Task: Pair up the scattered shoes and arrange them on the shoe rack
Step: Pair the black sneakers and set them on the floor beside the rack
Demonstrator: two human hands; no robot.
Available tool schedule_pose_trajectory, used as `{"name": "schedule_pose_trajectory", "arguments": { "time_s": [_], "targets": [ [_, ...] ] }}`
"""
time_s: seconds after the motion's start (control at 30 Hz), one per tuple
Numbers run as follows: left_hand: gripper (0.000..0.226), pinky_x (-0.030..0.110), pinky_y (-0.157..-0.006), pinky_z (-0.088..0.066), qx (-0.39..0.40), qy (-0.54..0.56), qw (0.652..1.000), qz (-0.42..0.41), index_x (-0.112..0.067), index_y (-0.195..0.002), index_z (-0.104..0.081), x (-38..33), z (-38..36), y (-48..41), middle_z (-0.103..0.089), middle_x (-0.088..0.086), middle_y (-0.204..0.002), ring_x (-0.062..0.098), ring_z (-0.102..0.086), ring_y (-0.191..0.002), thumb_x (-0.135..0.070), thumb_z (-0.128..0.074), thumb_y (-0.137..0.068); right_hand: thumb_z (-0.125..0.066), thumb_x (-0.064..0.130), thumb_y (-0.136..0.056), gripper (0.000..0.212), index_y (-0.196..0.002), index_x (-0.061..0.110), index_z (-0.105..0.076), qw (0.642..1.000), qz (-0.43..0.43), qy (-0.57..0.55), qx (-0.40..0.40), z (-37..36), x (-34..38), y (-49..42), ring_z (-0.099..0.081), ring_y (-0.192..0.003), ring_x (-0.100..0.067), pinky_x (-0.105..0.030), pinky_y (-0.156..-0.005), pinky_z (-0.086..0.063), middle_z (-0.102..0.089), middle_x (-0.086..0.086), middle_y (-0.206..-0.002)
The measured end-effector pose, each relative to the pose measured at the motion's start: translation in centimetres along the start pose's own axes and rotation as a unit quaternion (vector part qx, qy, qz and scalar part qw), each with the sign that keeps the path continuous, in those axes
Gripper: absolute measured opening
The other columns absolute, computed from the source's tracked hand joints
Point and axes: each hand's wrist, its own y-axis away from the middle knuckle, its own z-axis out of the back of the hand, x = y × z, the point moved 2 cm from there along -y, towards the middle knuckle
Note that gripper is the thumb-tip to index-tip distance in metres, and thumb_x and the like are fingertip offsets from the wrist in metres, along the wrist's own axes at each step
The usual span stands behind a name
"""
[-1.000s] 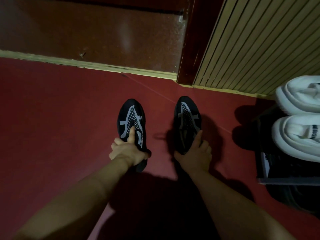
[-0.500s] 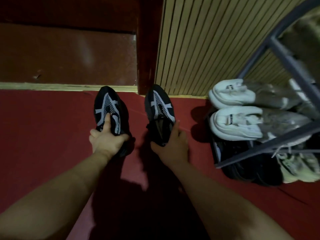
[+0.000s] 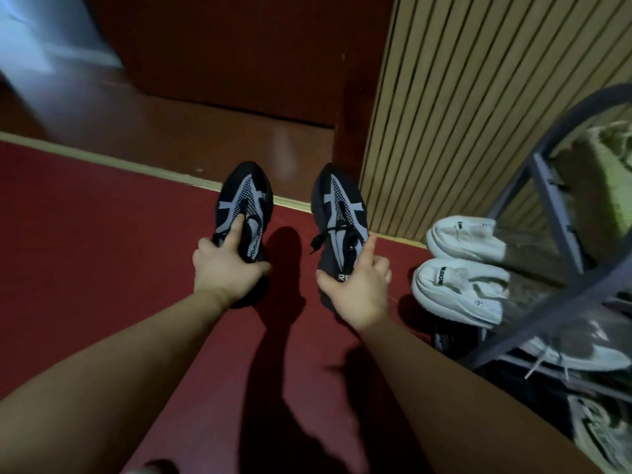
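Note:
I hold a pair of black sneakers with grey straps, toes pointing away from me, above the red floor. My left hand (image 3: 227, 268) grips the heel end of the left black sneaker (image 3: 247, 196), forefinger lying along its tongue. My right hand (image 3: 357, 289) grips the heel end of the right black sneaker (image 3: 337, 203) the same way. To the right stands the grey metal shoe rack (image 3: 561, 227), with a pair of white sneakers (image 3: 458, 285) side by side on a lower shelf, toes to the left.
A ribbed beige wall panel (image 3: 478, 97) rises behind the rack. A dark red door and its threshold (image 3: 205, 138) lie ahead. More shoes, pale and dark, sit lower in the rack (image 3: 598, 436). The red floor (image 3: 85, 251) stretches to the left.
Both hands have lifted the black sneakers off the floor and hold them higher. My view has swung to the right, bringing the shoe rack and white sneakers further into sight.

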Motion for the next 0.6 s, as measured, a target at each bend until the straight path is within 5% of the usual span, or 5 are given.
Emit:
{"name": "schedule_pose_trajectory", "arguments": {
  "time_s": [0.3, 0.6],
  "targets": [
    [0.091, 0.045, -0.108, -0.035, -0.019, 0.024, 0.998, 0.063, -0.049, -0.147, -0.014, 0.4, 4.1, 9.5, -0.028, 0.012, -0.131, 0.033, -0.023, -0.129, -0.042, -0.067, -0.073, -0.068, 0.049, -0.077, 0.112, -0.151, 0.019, 0.009, 0.999, 0.02, -0.01, 0.036, 2.9, 3.0, 6.5, -0.024, -0.132, -0.031, -0.036, -0.111, -0.023, -0.029, -0.014, -0.138],
    [0.09, 0.045, -0.109, -0.032, 0.065, 0.037, 0.997, -0.005, -0.049, -0.146, -0.014, 1.0, 3.4, 10.4, -0.03, 0.018, -0.133, 0.039, -0.028, -0.127, -0.045, -0.068, -0.075, -0.068, 0.05, -0.077, 0.113, -0.15, 0.022, 0.013, 0.996, -0.062, 0.057, -0.014, 7.2, 0.7, 12.2, -0.019, -0.137, -0.033, -0.038, -0.112, -0.022, -0.025, -0.015, -0.145]
  ]
}}
